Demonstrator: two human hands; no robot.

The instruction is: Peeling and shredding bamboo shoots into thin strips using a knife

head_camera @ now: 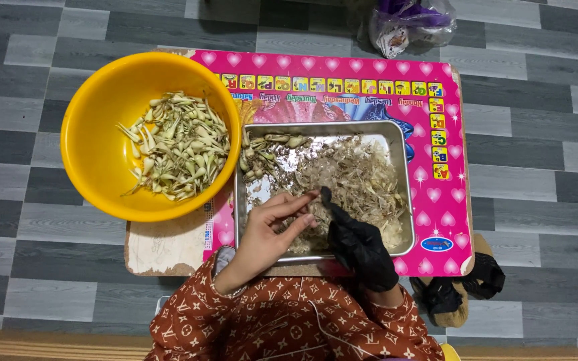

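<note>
My bare left hand [272,226] and my right hand [359,249], which wears a black glove, meet over the near side of a steel tray [401,142]. Their fingertips pinch a small pale plant piece [316,198] between them. The tray holds a heap of dry husks and peelings [359,177] and a few unpeeled pale bulbs [265,150] at its far left corner. To the left stands a yellow plastic bowl [95,147] with a pile of peeled pale stalks [178,144] in it.
Tray and bowl sit on a low pink board [446,200] with printed pictures, its left part worn bare. A plastic bag [406,23] lies beyond it on the grey tiled floor. A black glove on a brown thing [459,287] lies at right.
</note>
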